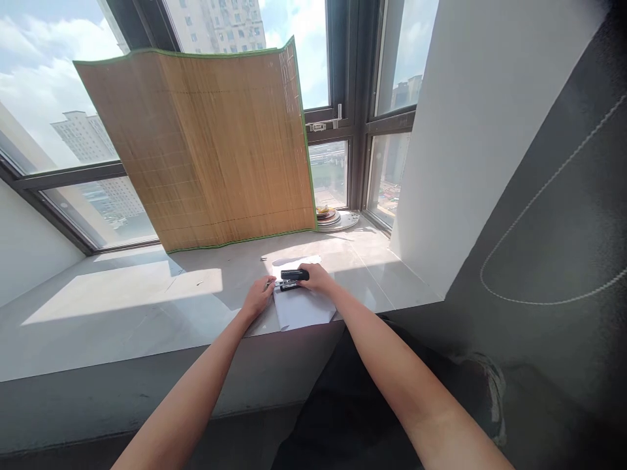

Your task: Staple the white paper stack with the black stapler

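Observation:
A black stapler (292, 275) lies over white paper (304, 309) near the front edge of the sill, its upper arm raised from its base. My right hand (316, 277) is closed on the stapler's right end. At the stapler's left end is my left hand (259, 295), its fingers pinched around something small and thin that I cannot make out. The paper lies under the stapler and reaches the sill's edge.
A bamboo mat (220, 150) with green edging leans against the window behind the sill (147, 307). Stacked plates (329, 218) stand at its right. Small bits (263, 259) lie behind the paper. A beaded cord (519, 302) hangs at the right wall.

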The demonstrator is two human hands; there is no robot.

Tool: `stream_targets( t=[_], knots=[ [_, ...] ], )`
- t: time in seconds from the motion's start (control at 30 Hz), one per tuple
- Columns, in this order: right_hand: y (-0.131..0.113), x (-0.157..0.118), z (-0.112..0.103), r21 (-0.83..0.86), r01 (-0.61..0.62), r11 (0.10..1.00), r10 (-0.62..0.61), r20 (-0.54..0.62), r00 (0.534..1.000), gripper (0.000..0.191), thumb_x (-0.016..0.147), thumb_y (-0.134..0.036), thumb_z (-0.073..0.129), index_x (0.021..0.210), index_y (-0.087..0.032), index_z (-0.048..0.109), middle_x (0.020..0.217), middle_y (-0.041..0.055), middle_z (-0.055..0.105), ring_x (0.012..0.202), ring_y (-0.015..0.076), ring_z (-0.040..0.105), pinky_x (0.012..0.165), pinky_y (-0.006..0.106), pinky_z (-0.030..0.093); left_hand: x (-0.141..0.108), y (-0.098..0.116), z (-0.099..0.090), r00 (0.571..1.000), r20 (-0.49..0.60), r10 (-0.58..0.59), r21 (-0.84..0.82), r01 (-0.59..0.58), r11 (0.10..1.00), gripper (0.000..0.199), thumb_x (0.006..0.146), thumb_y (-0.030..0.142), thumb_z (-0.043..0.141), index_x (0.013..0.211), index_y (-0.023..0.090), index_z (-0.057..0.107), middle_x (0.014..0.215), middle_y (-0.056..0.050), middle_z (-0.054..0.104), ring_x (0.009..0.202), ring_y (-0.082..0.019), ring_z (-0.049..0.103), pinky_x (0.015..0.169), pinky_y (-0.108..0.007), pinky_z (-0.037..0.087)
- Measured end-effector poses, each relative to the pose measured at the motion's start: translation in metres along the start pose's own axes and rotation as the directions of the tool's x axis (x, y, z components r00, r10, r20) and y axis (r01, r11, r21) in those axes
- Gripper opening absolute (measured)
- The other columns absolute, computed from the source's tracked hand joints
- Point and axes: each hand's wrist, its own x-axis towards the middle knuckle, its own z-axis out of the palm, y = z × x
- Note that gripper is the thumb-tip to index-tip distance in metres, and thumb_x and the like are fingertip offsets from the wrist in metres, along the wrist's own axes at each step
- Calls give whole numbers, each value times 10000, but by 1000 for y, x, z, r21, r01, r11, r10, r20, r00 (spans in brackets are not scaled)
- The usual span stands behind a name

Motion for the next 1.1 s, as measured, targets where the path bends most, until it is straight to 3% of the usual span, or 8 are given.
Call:
stream_targets(
  t=[0.33,0.5,0.57,0.63,0.73,0.8,0.93,1.1],
  knots=[
    [-3,1,4,35,-7,999,7,-17,1000,244,772,-184,818,1005,-216,751,916,20,746,857,201,664,745,276,457,0,-3,3,999,-29,-28,-89,25,996,385,917,308,445,1161,223,731,1284,-98,744,1257,-327,632,1120,-511,457],
    [-16,-2,-3,-24,5,1000,-7,-95,995,223,789,-176,828,991,-217,742,968,28,751,903,205,660,754,281,461,-1,6,-4,987,-133,-93,-350,41,936,338,919,315,486,1134,229,731,1339,-108,715,1358,-306,579,1222,-500,380],
    [-25,-4,-5,-92,35,995,-51,-177,983,202,828,-184,802,1014,-217,730,1019,45,746,962,218,645,758,288,468,-3,10,-10,941,-257,-222,-596,27,803,340,946,349,494,1192,248,706,1448,-97,653,1429,-280,533,1249,-482,363],
    [-35,-7,-7,-195,88,977,-135,-239,962,179,873,-186,758,1043,-218,715,1031,61,731,1015,235,618,758,300,477,-7,14,-15,884,-268,-383,-848,-27,529,363,991,376,435,1238,256,672,1536,-97,583,1438,-260,541,1227,-477,410],
    [-51,-10,-6,-374,264,889,-362,-220,906,179,936,-155,675,1104,-211,696,1039,84,711,1040,250,580,814,339,492,-13,21,-17,882,-57,-468,-996,-20,84,402,1042,373,339,1247,218,649,1527,-149,577,1358,-255,623,1134,-463,521],
    [-61,-11,-1,-469,407,784,-520,-139,843,185,983,-135,612,1142,-199,682,1060,102,705,1032,252,568,853,370,489,-16,25,-15,893,78,-444,-996,46,-82,443,1069,390,305,1262,179,643,1442,-194,630,1304,-270,660,1070,-473,572],
    [-74,-9,12,-569,601,562,-710,41,703,230,1051,-82,481,1160,-185,656,1064,115,698,1032,236,568,828,376,479,-16,29,-10,910,175,-377,-973,102,-206,514,1102,364,230,1311,120,631,1303,-211,705,1218,-271,703,998,-476,615],
    [-82,-9,20,-647,669,365,-799,150,582,240,1071,-71,450,1098,-187,658,1040,101,697,1027,212,581,832,366,483,-15,26,-9,897,240,-371,-966,186,-178,469,1095,254,284,1350,103,648,1250,-182,734,1130,-225,737,951,-365,627]
  ],
)
